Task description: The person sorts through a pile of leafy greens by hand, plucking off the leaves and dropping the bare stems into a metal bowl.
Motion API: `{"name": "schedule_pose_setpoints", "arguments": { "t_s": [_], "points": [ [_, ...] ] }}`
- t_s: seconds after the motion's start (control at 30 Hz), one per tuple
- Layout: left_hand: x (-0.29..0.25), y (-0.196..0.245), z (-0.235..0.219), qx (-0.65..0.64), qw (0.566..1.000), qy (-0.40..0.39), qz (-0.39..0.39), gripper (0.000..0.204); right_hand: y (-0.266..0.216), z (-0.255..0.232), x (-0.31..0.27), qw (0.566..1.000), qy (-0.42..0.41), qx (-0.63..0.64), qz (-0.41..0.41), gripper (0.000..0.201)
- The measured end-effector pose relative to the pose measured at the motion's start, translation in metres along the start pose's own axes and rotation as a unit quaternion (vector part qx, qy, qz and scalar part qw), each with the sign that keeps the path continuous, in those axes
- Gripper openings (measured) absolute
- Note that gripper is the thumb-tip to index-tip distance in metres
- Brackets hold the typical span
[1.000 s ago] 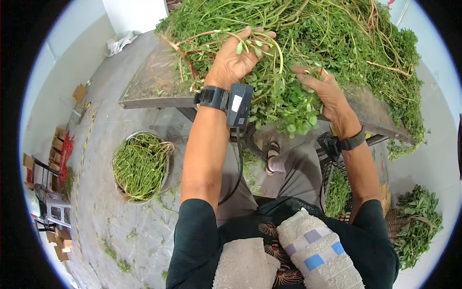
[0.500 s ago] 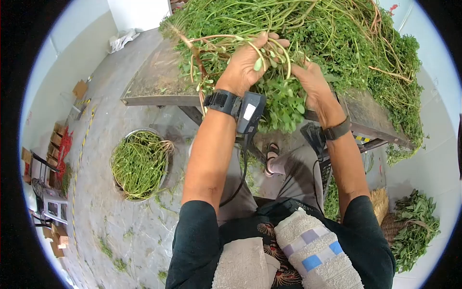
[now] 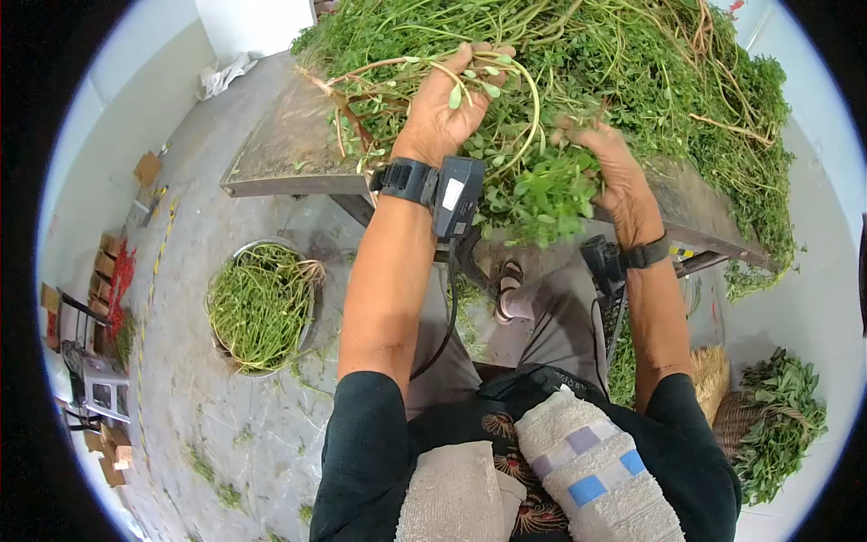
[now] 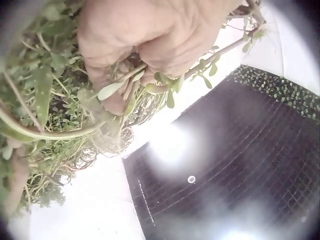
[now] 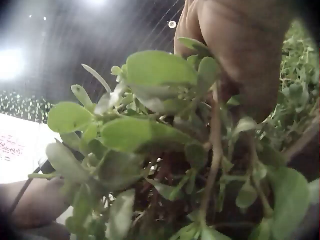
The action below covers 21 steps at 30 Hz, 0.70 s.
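Leafy green stems [image 3: 533, 194] are gripped by both hands, left hand [image 3: 447, 108] and right hand [image 3: 614, 172] curled round them.

Grey concrete floor [image 3: 226, 425] (littered), white walls [image 3: 253, 23]

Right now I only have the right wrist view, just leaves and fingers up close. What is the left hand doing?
Observer: The left hand grips a bundle of long stems over the heap of greens on the table.
Operator: Where is the right hand relative to it?
Observer: The right hand is beside it, at the table's near edge, fingers curled on a leafy bunch.
Operator: Anything on the floor?
Observer: A round metal bowl of green stems sits on the floor, on the person's left.
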State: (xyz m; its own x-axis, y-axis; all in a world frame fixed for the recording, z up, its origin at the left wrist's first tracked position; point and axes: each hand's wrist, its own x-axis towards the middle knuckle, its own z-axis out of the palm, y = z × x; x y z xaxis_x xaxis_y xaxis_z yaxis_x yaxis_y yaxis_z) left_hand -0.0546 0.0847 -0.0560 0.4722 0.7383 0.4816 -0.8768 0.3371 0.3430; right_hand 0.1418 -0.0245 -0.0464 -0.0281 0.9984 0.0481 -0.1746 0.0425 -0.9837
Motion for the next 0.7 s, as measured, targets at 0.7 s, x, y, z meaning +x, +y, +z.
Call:
{"name": "schedule_pose_setpoints", "arguments": {
  "t_s": [0.7],
  "points": [
    [0.019, 0.015, 0.009, 0.145, 0.982, -0.031, -0.119, 0.034, -0.023, -0.075, 0.022, 0.984, 0.178, -0.002, 0.017, 0.03]
  ]
}}
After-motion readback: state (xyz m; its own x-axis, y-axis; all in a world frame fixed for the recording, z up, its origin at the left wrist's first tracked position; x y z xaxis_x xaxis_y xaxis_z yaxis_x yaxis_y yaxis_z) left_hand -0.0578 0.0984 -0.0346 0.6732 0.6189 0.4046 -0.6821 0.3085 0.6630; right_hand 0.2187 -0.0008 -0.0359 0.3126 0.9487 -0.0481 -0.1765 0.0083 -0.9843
